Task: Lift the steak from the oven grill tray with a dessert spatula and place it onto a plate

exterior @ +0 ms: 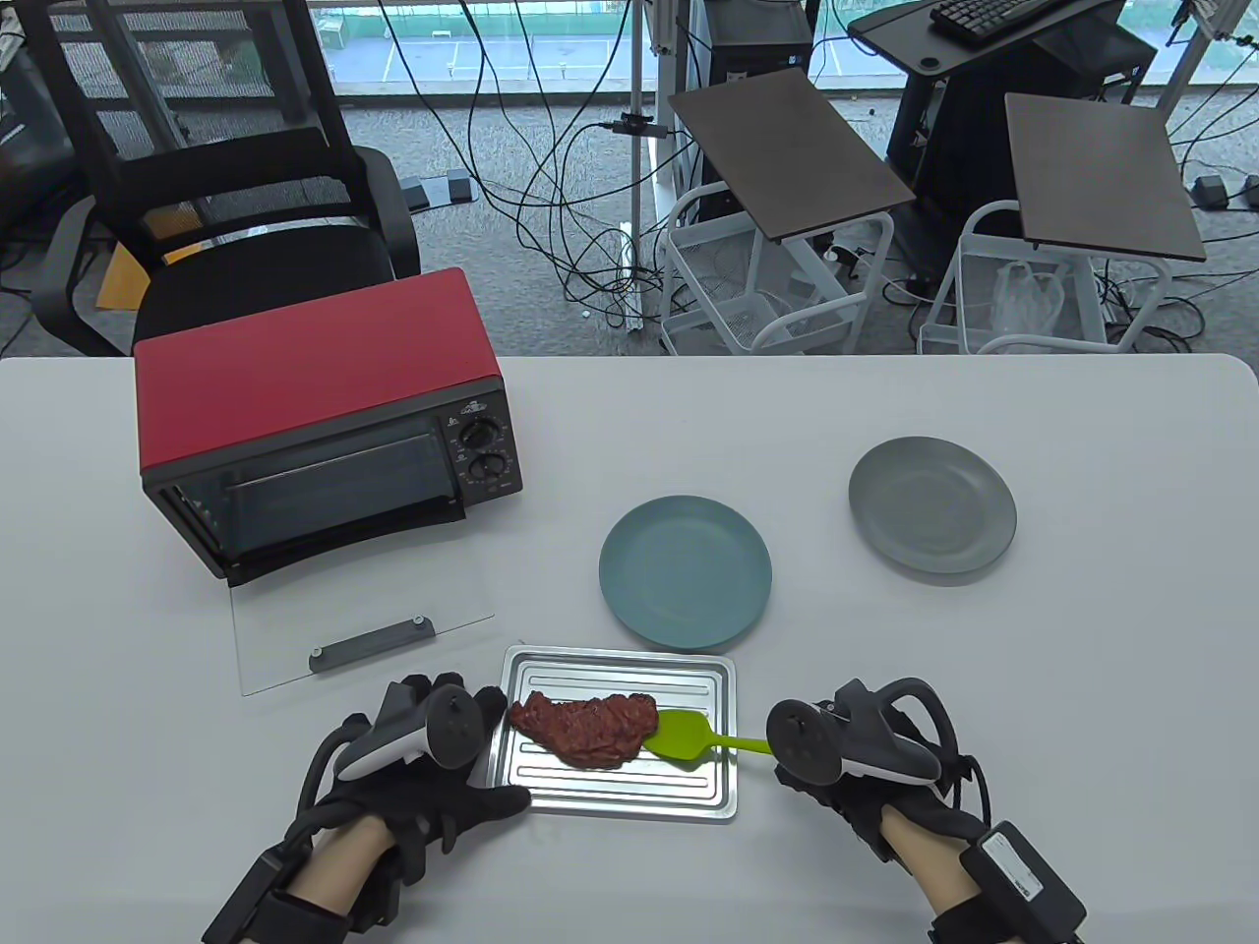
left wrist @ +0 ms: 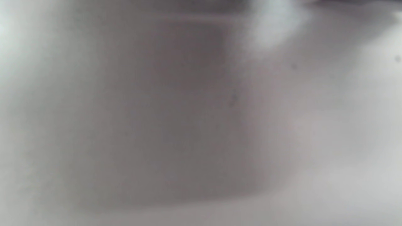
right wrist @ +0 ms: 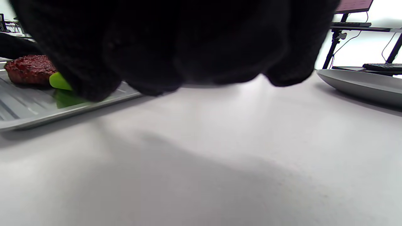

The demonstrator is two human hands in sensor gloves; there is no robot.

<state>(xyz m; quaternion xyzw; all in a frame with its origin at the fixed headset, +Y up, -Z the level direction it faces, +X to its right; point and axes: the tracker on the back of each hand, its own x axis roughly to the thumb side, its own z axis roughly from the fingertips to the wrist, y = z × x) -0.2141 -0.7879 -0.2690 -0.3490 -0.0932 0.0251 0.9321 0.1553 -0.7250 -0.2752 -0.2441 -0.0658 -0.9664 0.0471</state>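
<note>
A reddish-brown steak (exterior: 585, 728) lies on the silver oven grill tray (exterior: 629, 792) at the table's front. The green dessert spatula (exterior: 682, 736) has its blade at the steak's right end, its tip tucked under the meat. My right hand (exterior: 792, 757) grips the spatula's handle just off the tray's right edge. My left hand (exterior: 462, 747) rests against the tray's left edge, thumb along the front corner and fingers near the steak's left end. The right wrist view shows the steak (right wrist: 29, 67), spatula (right wrist: 59, 82) and tray (right wrist: 28, 106) under my glove (right wrist: 176, 40). The left wrist view is blurred grey.
A teal plate (exterior: 686, 572) sits just behind the tray, and a grey plate (exterior: 931, 518) (right wrist: 361, 83) lies further right. A red toaster oven (exterior: 325, 413) stands at the back left, its glass door (exterior: 364, 629) lying open on the table near my left hand.
</note>
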